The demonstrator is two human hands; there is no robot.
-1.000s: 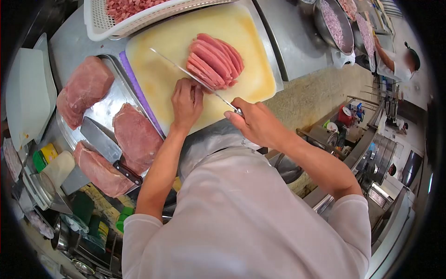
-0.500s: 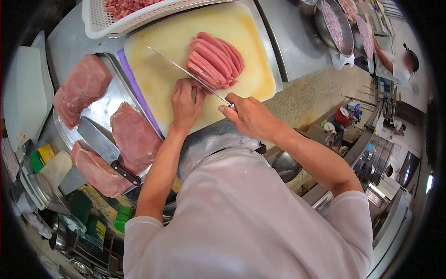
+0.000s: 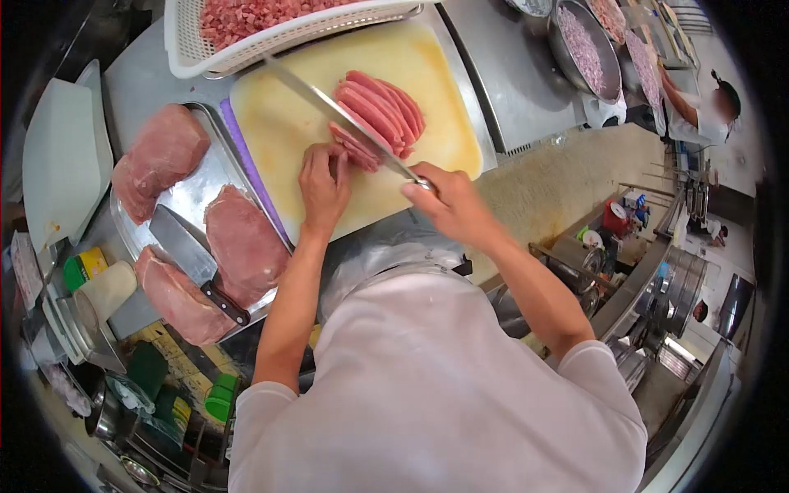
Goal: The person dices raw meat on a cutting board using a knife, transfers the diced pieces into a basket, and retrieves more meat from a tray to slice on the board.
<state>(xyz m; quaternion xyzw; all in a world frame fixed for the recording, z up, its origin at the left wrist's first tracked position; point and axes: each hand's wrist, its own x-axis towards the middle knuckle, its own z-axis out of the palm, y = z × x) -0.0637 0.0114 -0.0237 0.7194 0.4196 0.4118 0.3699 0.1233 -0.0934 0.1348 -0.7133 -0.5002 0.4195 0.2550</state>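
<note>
Sliced red meat (image 3: 382,107) lies fanned out on the yellowish cutting board (image 3: 275,123). My right hand (image 3: 448,201) is wrapped round the handle of a long knife (image 3: 329,107), whose blade crosses over the lower left part of the slices and points to the upper left. Beside the cut edge, my left hand (image 3: 325,185) rests on the board with its fingers curled. Whether those fingers pinch a bit of meat cannot be made out.
On the left, a metal tray (image 3: 177,197) holds large meat pieces and a cleaver (image 3: 185,246). A white basket (image 3: 185,53) of diced meat borders the board's top. Metal bowls (image 3: 612,70) stand upper right, near another person (image 3: 703,115).
The knife blade now lies broader in view over the slices, and a few slices on the lower left have parted from the rest. My left hand has shifted slightly left.
</note>
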